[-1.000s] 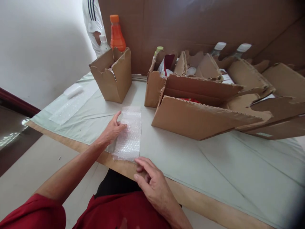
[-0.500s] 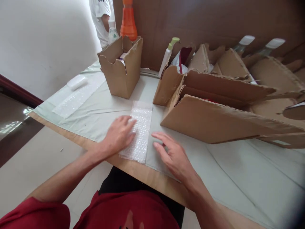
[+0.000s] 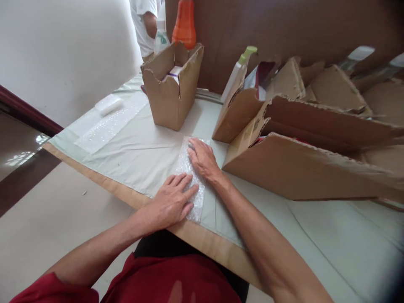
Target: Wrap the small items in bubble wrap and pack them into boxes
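A narrow sheet of clear bubble wrap (image 3: 199, 212) lies flat on the cloth-covered table (image 3: 139, 162), its near end at the wooden front edge. My left hand (image 3: 175, 198) rests on the near half of the wrap with fingers spread. Farther up, my right hand (image 3: 203, 159) lies on the far end, fingers stretched out and pointing away to the left. Neither hand grips anything. Part of the wrap is hidden beneath both hands.
Another bubble wrap strip (image 3: 105, 126) lies at the left with a small wrapped bundle (image 3: 109, 105). A cardboard bin (image 3: 164, 105) holds small boxes. Larger cardboard bins (image 3: 299, 172) stand at the right, near a pump bottle (image 3: 235, 75). A person (image 3: 143, 25) is behind.
My right hand has moved from beside the wrap onto its far end. My left hand has shifted toward the near part. The view has turned slightly left.
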`<state>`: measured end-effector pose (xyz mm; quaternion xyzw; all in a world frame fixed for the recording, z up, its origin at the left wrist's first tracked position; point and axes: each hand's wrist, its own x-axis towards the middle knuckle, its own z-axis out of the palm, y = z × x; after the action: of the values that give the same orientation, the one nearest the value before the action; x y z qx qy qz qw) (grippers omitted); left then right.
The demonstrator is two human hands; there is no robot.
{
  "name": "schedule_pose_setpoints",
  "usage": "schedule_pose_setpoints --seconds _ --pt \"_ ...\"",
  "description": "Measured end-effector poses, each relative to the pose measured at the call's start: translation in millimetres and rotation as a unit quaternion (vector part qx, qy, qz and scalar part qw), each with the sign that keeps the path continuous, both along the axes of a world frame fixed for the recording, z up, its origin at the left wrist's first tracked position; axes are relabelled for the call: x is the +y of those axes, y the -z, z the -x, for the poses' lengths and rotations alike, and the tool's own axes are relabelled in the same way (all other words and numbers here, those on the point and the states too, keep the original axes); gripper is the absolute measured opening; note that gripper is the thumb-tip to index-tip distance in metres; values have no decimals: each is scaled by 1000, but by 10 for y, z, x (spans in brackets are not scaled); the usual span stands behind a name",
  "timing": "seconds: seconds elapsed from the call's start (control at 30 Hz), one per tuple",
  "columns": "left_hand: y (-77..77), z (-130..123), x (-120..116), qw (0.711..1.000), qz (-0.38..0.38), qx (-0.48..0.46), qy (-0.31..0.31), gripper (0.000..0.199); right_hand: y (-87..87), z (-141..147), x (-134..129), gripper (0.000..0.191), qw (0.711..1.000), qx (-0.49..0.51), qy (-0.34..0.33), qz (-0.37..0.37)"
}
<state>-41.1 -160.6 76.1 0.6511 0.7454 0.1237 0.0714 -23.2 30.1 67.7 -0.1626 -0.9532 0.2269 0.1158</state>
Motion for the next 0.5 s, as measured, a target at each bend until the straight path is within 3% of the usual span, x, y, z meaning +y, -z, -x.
schedule_pose_setpoints --seconds 0.1,0.23,0.3,0.4,0.5 --pt "-34 158 -69 993 -30 -118 -4 43 -80 -482 -85 38 999 40 -28 20" --pt "-102 320 -292 956 -139 -250 -73 38 -222 -1334 -350 39 988 40 -146 38" --pt "-124 302 -404 944 -159 -276 -87 38 -233 -1610 -497 42 982 13 -188 29" --pt "-112 201 -505 940 -138 -304 -70 39 -127 -1717 -661 38 980 2 -198 4" --pt "-86 139 -545 939 -102 -319 -75 36 15 -1603 -718 29 986 38 -161 -10"
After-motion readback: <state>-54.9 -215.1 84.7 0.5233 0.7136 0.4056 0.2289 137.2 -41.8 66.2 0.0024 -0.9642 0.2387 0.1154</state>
